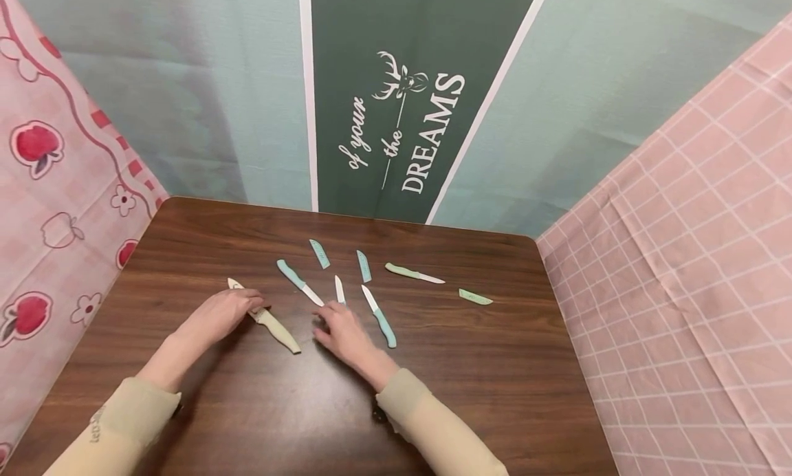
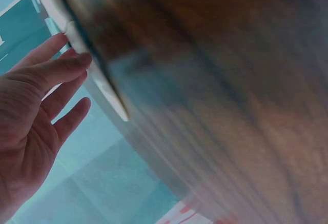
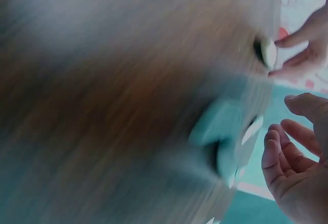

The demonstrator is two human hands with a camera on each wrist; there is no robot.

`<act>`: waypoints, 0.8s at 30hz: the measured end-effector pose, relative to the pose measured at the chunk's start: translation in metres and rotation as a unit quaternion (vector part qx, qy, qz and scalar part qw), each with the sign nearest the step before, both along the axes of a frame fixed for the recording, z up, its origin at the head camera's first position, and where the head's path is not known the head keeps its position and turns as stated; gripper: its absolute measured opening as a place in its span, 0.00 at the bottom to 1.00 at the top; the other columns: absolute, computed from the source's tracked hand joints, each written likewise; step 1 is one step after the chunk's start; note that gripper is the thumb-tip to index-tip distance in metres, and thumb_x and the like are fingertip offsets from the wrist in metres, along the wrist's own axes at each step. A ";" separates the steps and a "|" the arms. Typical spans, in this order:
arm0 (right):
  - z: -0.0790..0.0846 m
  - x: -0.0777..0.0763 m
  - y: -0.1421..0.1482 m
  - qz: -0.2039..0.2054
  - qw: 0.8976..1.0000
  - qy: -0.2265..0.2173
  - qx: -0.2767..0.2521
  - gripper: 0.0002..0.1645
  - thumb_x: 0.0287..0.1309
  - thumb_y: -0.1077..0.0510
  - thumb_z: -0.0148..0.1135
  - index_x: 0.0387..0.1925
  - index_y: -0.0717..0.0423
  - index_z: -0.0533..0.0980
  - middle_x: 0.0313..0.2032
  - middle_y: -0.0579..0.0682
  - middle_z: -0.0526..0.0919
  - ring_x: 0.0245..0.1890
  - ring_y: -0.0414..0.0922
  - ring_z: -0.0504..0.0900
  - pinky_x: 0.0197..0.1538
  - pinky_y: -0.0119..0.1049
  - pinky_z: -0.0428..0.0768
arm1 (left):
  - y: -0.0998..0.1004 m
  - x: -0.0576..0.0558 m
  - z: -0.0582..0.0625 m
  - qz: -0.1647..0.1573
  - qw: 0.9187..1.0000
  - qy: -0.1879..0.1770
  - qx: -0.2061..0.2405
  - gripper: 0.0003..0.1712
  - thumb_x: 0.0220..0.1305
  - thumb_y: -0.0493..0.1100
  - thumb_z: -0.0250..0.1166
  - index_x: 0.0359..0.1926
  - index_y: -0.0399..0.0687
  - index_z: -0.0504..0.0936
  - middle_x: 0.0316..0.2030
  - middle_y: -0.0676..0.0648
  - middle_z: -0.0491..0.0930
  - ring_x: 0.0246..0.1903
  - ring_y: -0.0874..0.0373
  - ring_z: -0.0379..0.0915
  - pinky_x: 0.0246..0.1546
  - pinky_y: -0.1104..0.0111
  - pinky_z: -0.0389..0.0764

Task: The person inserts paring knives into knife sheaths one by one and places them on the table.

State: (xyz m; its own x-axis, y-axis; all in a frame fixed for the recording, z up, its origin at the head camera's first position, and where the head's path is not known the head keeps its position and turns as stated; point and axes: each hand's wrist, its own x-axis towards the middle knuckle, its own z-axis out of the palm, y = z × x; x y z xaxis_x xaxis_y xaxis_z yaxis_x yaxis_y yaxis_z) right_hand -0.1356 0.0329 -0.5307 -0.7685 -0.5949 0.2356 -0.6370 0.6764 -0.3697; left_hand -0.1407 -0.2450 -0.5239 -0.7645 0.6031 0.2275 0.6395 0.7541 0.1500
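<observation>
My left hand (image 1: 232,309) pinches a cream-handled knife (image 1: 280,331) near its middle; in the left wrist view, thumb and index finger meet on its pale edge (image 2: 105,88). The knife's far end is cream-coloured like its handle, and its middle is hidden under the hand. My right hand (image 1: 345,335) is over the table among the light blue knives, its fingers loosely bent with nothing between them in the right wrist view. It hides the handle of one knife (image 1: 339,289). A blue-handled knife (image 1: 385,327) lies right of it, another (image 1: 291,273) to its upper left.
Two blue blade covers (image 1: 320,254) (image 1: 364,266) lie farther back. To the right are a green-handled knife (image 1: 403,271) and a green cover (image 1: 475,297). Fabric hangs behind the brown table (image 1: 482,393) and at both sides.
</observation>
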 end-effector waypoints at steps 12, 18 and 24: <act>0.000 -0.009 0.045 -0.046 0.997 -0.061 -0.022 0.12 0.55 0.54 0.68 0.40 0.56 0.82 0.30 0.48 0.80 0.28 0.38 0.73 0.32 0.31 0.76 | 0.025 -0.014 0.009 0.029 0.999 0.006 0.027 0.15 0.53 0.28 0.67 0.42 0.44 0.85 0.36 0.46 0.83 0.37 0.47 0.80 0.35 0.53 0.81; 0.004 0.004 0.044 -0.023 0.997 -0.067 0.030 0.12 0.55 0.50 0.68 0.34 0.55 0.82 0.28 0.46 0.78 0.25 0.36 0.71 0.29 0.29 0.73 | 0.044 -0.028 0.005 0.034 0.999 0.030 0.019 0.13 0.55 0.35 0.70 0.44 0.43 0.85 0.41 0.45 0.85 0.40 0.46 0.79 0.36 0.53 0.81; 0.003 0.015 0.038 -0.025 0.994 -0.073 0.073 0.17 0.51 0.44 0.70 0.32 0.52 0.79 0.26 0.42 0.73 0.22 0.36 0.69 0.25 0.31 0.71 | 0.055 -0.039 -0.003 0.050 0.998 0.027 0.009 0.15 0.55 0.34 0.70 0.46 0.41 0.85 0.44 0.43 0.84 0.45 0.44 0.78 0.41 0.53 0.80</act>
State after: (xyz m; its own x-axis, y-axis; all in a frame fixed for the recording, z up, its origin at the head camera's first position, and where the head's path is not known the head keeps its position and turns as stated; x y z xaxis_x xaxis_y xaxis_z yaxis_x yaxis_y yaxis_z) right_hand -0.1209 0.0711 -0.5278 -0.8179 -0.5744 0.0338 -0.5479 0.7596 -0.3505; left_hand -0.1795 -0.1904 -0.5272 -0.8072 0.5194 0.2803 0.5683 0.8123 0.1312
